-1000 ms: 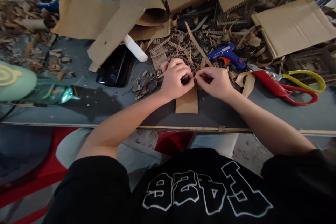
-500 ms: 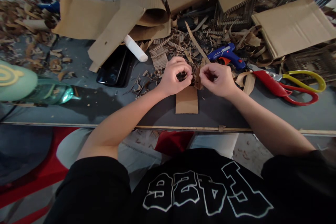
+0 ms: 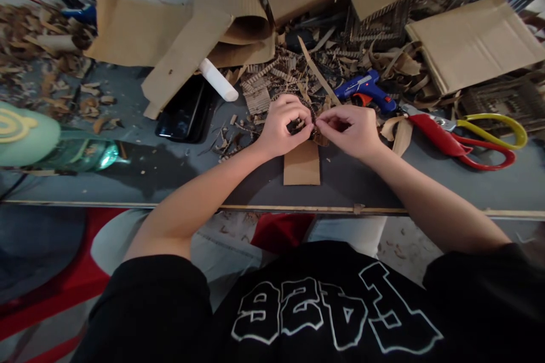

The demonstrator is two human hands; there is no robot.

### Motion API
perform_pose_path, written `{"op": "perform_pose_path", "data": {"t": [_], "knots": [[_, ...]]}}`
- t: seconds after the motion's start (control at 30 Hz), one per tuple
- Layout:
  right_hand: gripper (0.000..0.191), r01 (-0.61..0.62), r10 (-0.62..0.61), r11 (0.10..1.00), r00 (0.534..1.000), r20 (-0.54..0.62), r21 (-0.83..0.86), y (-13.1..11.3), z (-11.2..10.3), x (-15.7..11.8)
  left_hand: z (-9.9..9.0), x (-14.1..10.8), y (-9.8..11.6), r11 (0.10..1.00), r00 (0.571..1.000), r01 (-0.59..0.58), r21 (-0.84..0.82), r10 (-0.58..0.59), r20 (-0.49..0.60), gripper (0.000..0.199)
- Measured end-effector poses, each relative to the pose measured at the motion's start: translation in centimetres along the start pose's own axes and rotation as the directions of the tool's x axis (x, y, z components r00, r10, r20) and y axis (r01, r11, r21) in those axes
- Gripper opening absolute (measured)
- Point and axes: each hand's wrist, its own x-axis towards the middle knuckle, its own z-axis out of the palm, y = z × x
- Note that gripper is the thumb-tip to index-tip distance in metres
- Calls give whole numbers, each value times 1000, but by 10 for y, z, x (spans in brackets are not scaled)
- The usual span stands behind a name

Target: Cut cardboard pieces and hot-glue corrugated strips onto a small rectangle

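Observation:
My left hand [image 3: 286, 125] and my right hand [image 3: 349, 127] meet fingertip to fingertip above a small cardboard rectangle [image 3: 301, 165] near the table's front edge. Both are closed in a pinch. Whatever lies between the fingertips is small and dark, and I cannot make it out. Behind the hands are cardboard scraps [image 3: 258, 99] and a thin cardboard strip [image 3: 317, 70]. A blue glue gun [image 3: 361, 88] with an orange trigger lies just beyond my right hand. Red and yellow scissors [image 3: 464, 136] rest farther right.
A black phone [image 3: 183, 110] and a white stick-like piece [image 3: 219, 80] lie left of my hands, below a curled cardboard sheet [image 3: 232, 0]. At far left a green bottle [image 3: 80, 150] lies on its side. A flat cardboard panel [image 3: 477, 42] sits at the back right.
My right hand has moved left, so its fingertips now come up against those of my left hand. The left hand has barely moved.

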Motion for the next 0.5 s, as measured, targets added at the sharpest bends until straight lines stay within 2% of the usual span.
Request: {"op": "perform_pose_path", "data": {"t": [0.3,0.5], "knots": [[3,98,-88,986,993,82,-132,4,5,0,-4,2,10,995,988,90,47,-95,120,18],[5,161,-145,974,984,105,-161,8,5,-1,-6,5,12,997,987,82,-14,-79,137,19]]}}
